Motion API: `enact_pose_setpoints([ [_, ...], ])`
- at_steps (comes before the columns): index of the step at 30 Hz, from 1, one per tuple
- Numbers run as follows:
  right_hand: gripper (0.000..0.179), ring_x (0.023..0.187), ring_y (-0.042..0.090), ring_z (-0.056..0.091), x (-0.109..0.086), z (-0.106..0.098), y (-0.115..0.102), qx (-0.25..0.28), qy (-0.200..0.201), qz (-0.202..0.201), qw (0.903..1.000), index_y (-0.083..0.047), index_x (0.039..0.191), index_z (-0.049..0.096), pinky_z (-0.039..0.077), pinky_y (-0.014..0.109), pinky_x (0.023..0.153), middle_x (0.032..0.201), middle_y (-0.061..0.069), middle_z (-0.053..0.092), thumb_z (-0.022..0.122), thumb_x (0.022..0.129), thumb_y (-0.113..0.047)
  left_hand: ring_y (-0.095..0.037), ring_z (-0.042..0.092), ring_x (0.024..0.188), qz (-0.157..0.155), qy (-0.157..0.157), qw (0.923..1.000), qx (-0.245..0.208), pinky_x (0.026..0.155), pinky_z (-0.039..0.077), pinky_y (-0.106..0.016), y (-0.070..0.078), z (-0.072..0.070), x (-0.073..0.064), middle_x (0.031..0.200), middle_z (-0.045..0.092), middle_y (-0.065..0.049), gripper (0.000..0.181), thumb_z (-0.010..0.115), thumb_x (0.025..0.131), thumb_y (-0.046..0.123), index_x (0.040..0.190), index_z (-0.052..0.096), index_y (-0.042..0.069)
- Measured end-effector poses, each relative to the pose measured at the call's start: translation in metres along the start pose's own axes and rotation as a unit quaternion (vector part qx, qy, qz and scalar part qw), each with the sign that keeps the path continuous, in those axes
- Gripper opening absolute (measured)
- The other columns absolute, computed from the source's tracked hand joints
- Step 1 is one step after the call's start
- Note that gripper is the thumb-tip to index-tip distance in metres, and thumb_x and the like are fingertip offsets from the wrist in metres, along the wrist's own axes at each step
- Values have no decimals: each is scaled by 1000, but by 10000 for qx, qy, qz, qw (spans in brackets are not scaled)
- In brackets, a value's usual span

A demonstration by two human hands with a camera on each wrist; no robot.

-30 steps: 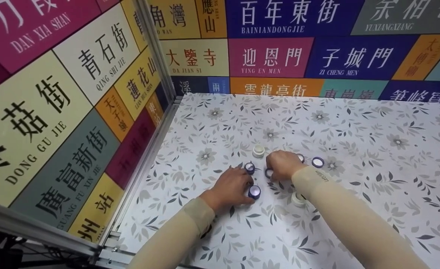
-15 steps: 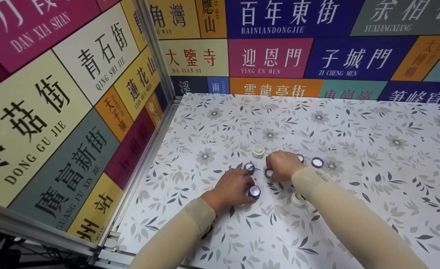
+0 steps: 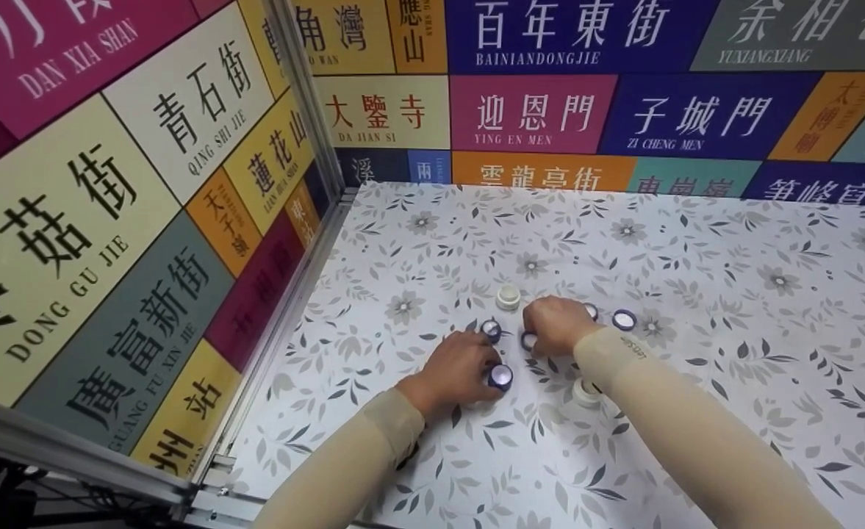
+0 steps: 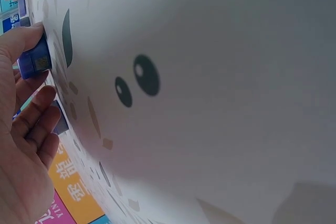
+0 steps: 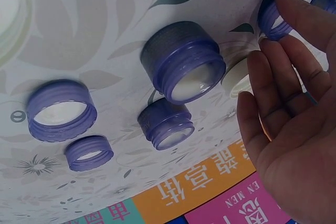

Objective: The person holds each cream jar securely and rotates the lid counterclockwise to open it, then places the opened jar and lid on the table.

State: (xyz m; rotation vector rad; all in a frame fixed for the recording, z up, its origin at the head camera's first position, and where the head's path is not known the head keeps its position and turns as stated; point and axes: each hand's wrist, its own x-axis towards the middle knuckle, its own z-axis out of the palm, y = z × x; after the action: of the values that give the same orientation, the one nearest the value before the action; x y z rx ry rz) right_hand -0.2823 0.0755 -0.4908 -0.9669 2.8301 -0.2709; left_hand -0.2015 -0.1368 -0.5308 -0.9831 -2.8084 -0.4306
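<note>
My left hand [image 3: 456, 371] pinches a small blue jar [image 3: 500, 377] with a pale top between thumb and forefinger. In the left wrist view the jar [image 4: 35, 59] shows a small printed label, and its base is at the tabletop. A second blue jar [image 3: 490, 330] stands just beyond my left fingers. My right hand [image 3: 555, 325] pinches a blue lid [image 3: 528, 340], a ring with a pale inside. The right wrist view shows this lid [image 5: 274, 17] between thumb and forefinger, the other fingers loosely bent. Beside that hand are a larger blue jar [image 5: 181, 61] and a smaller one [image 5: 166, 124].
Two more blue lids, a wide one [image 5: 62, 111] and a narrow one [image 5: 89, 154], lie on the flowered tabletop [image 3: 726, 353]. A white jar [image 3: 508, 296] stands beyond my hands; another white piece [image 3: 586, 393] lies below my right wrist. Sign-printed panels [image 3: 535, 110] border the table.
My left hand has shifted very slightly to the right and its fingers have drawn in a little at the blue jar. The right hand and the loose pieces stay in place.
</note>
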Motion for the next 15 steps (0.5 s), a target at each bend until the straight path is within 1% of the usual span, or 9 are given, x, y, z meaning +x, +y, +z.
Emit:
enact_pose_setpoints([
  [4,26,65,24,55,-1,-1,-1,-30,22,-40,10000,-11,75,67,45,43,59,70,0,57,86,58,-15,-14,57,82,-32,-6,10000,-62,78,45,-33,0,0,0,88,62,7,35,82,68,44,93,78,19],
  [7,26,65,24,55,-1,-1,-2,-56,32,-80,9999,-10,76,69,46,44,59,70,0,57,87,58,-15,-14,56,82,-79,-67,9999,-78,79,45,-33,0,0,0,88,62,7,35,82,69,44,93,78,19],
  [15,28,67,24,55,-1,-2,-2,-134,-48,-138,9998,-9,79,68,46,44,61,71,0,57,88,61,-17,-15,56,81,-64,-82,9999,-41,78,45,-33,0,1,0,88,61,7,34,82,69,45,91,77,20],
])
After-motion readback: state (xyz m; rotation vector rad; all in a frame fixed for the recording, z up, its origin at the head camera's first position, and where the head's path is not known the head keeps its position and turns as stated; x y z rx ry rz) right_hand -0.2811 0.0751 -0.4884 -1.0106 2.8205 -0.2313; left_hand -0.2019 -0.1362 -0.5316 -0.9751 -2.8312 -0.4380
